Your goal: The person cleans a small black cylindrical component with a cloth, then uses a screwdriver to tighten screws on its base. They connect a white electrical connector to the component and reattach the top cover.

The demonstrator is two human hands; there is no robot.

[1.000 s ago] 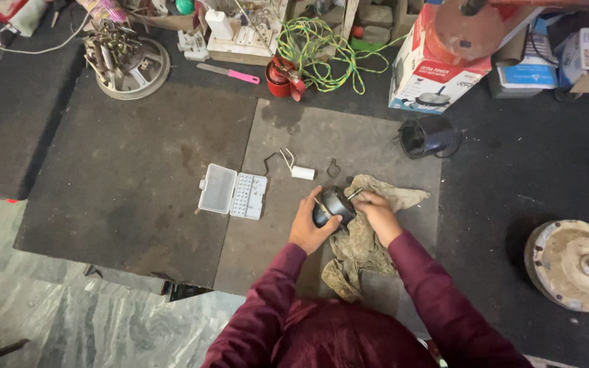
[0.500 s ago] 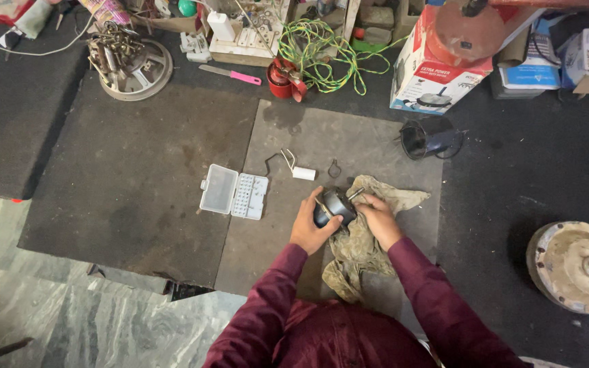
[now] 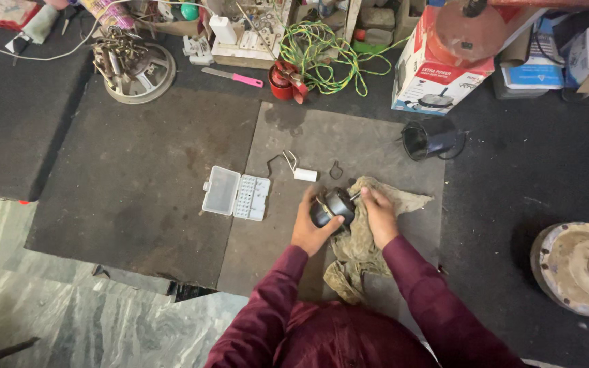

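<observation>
My left hand (image 3: pixel 313 228) cups a small dark motor (image 3: pixel 331 206) over the dirty rag (image 3: pixel 357 240), my right hand (image 3: pixel 379 215) pinching its shaft end. An open plastic bit case (image 3: pixel 236 193) lies nearby on the mat (image 3: pixel 144 177).

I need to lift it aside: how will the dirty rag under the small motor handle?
The rag looks limp and crumpled, so it would probably sag and drape. The motor, held by both hands, rests on it, so pulling would likely drag it.

The scene was viewed from a single head-worn camera, aimed almost straight down at the floor from above the seated person. The maroon sleeves (image 3: pixel 349 320) were caught at the lower centre of the frame, while the cluttered workshop edge was taken in along the top; no second view was provided.
</observation>
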